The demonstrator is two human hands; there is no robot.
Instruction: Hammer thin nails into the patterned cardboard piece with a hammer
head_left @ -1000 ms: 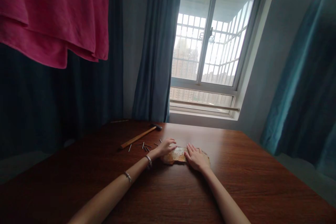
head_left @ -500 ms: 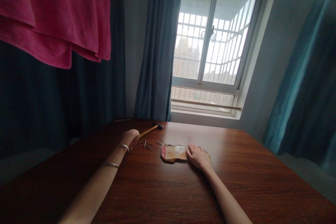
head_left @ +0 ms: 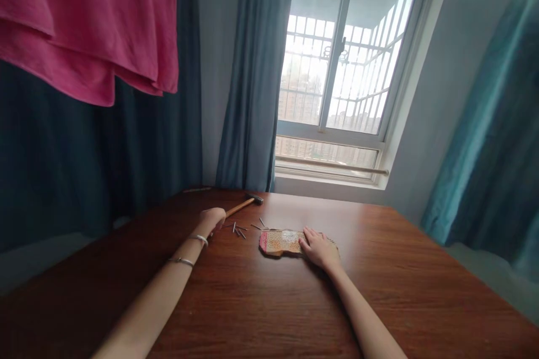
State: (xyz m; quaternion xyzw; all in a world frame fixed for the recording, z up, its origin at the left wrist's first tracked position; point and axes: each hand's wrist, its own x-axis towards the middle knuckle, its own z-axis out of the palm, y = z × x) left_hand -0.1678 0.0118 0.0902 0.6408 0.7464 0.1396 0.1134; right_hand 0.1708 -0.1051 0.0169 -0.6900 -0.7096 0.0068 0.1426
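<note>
Left of the frame's centre, below the window (head_left: 349, 134): one hammer (head_left: 239, 207), wooden handle, dark head. The near part of its handle is being gripped by the left hand (head_left: 213, 219), which is curling over the wood with its back turned up; its fingertips are being hidden. Whether the head is being borne by the tabletop cannot be told.

Lower centre, just right of the middle: one flat patterned board (head_left: 280, 242), wavy-edged, pink at its left end, lying on the table (head_left: 261, 303). Its right part is being covered by the right hand (head_left: 319, 248), which is being laid flat, palm down, fingers extended and close together.

Between hammer and board: several loose nails (head_left: 238, 230), lying scattered, some crossing; two of them are lying nearest the board's upper left corner.

Left arm: two silver-coloured bangles (head_left: 199, 237), being worn at wrist and forearm.

Lower half of the frame: being filled by the reddish-brown, wood-grained table, on whose far part window light is being reflected.

Upper left: one pink cloth (head_left: 101, 28), hanging before a dark curtain (head_left: 138, 140).

Upper centre: one blue curtain (head_left: 256, 78), hanging beside the window.
</note>
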